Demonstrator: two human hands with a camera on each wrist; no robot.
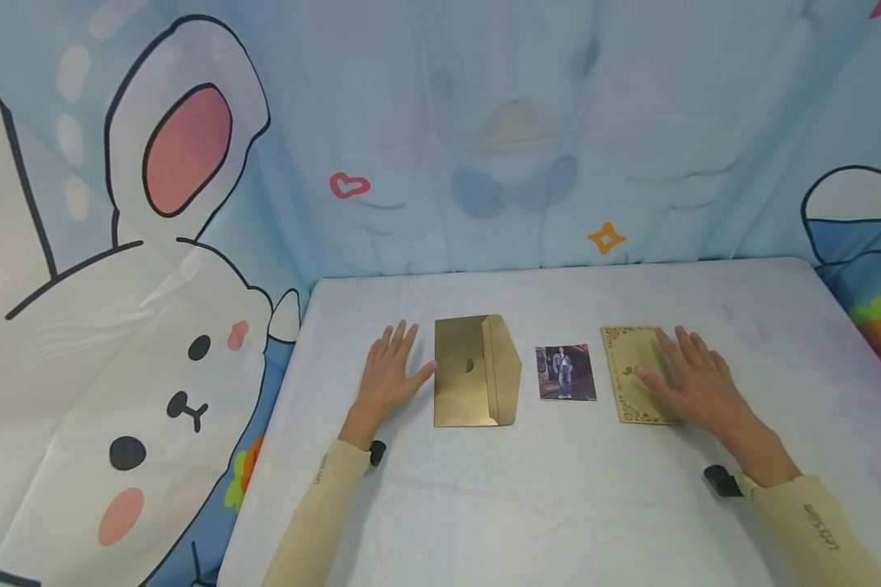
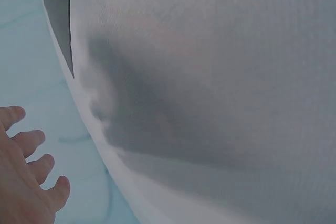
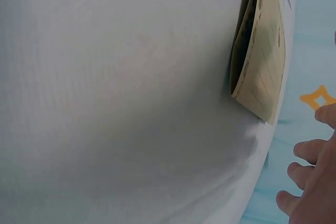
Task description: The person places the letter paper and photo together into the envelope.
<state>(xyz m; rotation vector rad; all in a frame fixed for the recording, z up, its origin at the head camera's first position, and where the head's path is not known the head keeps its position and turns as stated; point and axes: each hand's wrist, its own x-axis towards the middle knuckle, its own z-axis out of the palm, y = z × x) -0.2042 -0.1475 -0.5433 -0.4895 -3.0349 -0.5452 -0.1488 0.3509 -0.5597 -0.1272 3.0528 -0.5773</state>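
Pale blue cartoon cloth, with a big white rabbit at the left of the frame, backs a white table (image 1: pixel 558 505). Three flat things lie in a row across the middle of the head view: a gold envelope (image 1: pixel 473 371) with its flap open toward the right, a small photo (image 1: pixel 565 372) at centre, and a cream card (image 1: pixel 635 375) with an ornate border to the right.

The left hand (image 1: pixel 389 379) lies flat on the table, fingers straight and spread, thumb touching or just short of the envelope's left edge; it holds nothing.

The right hand (image 1: pixel 693 379) rests palm down, fingers straight, covering the card's right part and gripping nothing. The card's long axis runs from near edge to far edge, so it lies under and just left of that hand. The photo sits between both hands, somewhat nearer the right.
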